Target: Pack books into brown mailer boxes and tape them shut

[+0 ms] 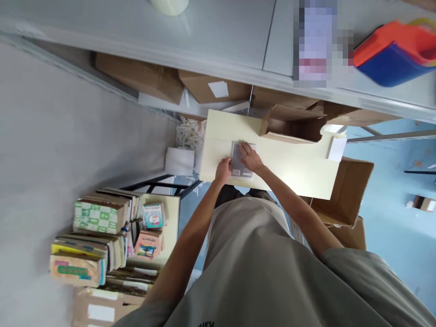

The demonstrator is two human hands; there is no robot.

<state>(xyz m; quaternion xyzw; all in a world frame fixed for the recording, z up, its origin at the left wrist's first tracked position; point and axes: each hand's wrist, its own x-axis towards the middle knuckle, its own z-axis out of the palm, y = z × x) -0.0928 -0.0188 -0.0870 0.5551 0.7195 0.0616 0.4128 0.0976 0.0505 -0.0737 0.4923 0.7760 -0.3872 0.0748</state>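
A grey book (pixel 242 167) with a white barcode label near its lower edge lies flat on the cream tabletop (pixel 289 163) in front of me. Its surface has a slight shine, like a clear wrapper, though I cannot make that out for certain. My right hand (pixel 250 157) rests on the book's upper part with its fingers stretched out. At the book's left edge, my left hand (pixel 224 171) is closed, its fingers curled against the side. The fingertips of the left hand are partly hidden.
An open cardboard box (pixel 294 125) stands at the table's back edge. White papers (pixel 337 149) lie at the right end. Stacked books (pixel 98 215) stand to my left, and a larger open carton (pixel 350 190) to my right. A grey shelf (pixel 218 41) runs across beyond the table.
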